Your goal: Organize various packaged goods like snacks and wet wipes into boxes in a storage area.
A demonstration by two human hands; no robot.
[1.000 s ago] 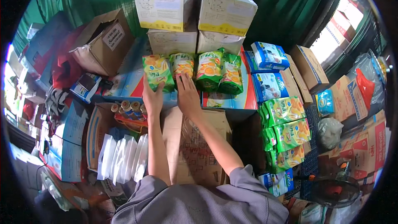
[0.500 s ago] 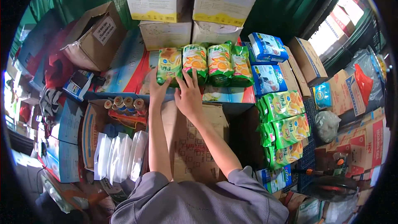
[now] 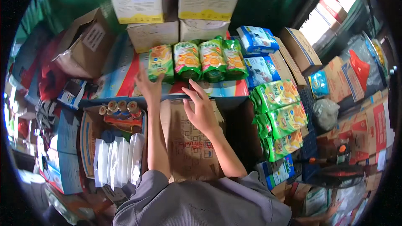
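Just beyond the brown carton [image 3: 190, 142], four green pouches [image 3: 211, 60] stand in a row. My left hand [image 3: 149, 89], fingers spread, is at the leftmost; whether it touches, I cannot tell. My right hand [image 3: 204, 114], fingers apart, hangs over the carton. Left of that carton, an open box [image 3: 86, 142] holds capped bottles [image 3: 122, 109], with white packets [image 3: 119, 159] at its near end.

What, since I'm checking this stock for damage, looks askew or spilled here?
The open cardboard box at upper left looks odd: it sits askew, its top gaping, though lens distortion may exaggerate the lean. The four green packets sit in a row, and I see no spill.
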